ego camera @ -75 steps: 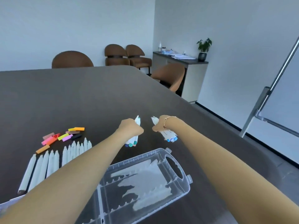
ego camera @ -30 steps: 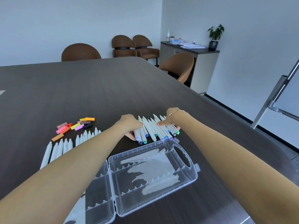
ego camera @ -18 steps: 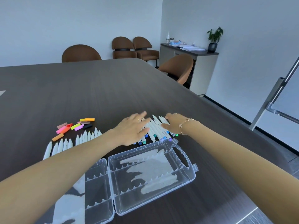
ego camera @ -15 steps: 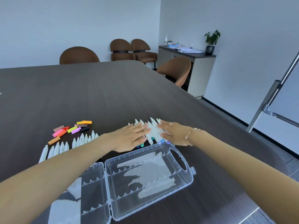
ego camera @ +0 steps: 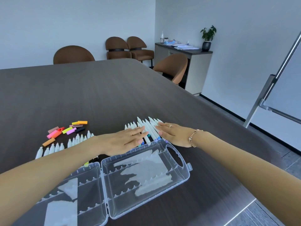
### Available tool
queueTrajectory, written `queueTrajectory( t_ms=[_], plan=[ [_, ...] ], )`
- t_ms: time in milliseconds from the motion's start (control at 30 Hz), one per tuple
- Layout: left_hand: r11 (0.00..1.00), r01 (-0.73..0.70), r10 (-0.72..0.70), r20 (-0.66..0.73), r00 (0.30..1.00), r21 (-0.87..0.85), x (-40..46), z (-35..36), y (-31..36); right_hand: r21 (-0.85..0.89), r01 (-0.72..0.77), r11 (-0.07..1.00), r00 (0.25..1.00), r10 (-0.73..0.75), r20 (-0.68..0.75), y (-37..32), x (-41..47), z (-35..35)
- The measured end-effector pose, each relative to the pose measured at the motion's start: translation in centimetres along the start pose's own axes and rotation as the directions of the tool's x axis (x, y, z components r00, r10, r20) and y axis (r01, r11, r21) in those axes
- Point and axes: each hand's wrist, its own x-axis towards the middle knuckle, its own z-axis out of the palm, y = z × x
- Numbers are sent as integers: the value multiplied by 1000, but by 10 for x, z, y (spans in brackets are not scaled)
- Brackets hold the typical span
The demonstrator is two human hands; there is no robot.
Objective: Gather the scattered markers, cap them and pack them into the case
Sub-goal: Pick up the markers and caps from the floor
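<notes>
Resting flat with straight fingers, the left hand [ego camera: 125, 141] and right hand [ego camera: 174, 134] press on a row of white markers [ego camera: 149, 129] lying on the dark bench [ego camera: 97, 92] just beyond the open clear case [ego camera: 184, 175]. The hands hide most of the barrels; only tips and a few coloured ends show. The left forearm covers part of a second marker row [ego camera: 73, 141] near loose caps [ego camera: 68, 129].
</notes>
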Motion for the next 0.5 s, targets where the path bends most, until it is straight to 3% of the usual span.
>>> queueTrajectory(
  t_ms=[100, 200, 367, 500],
  plan=[
    [999, 38, -35, -97, 995, 26, 9, 1, -3, -4, 7, 1000, 1000, -7, -28, -2, -4, 1],
    [995, 86, -82, -90, 993, 43, 17, 2, -2, 31, -6, 1000, 1000, 6, -16, -6, -4, 2],
    [995, -66, 77, -153, 985, 80, 12, -1, 12, 80, -35, 996, 999, 38, -39, -3, -6, -4],
    [993, 55, -42, -127, 991, 102, 8, -2, 7, 32, -45, 998, 999, 45, -9, 1, -10, -4]
  ],
)
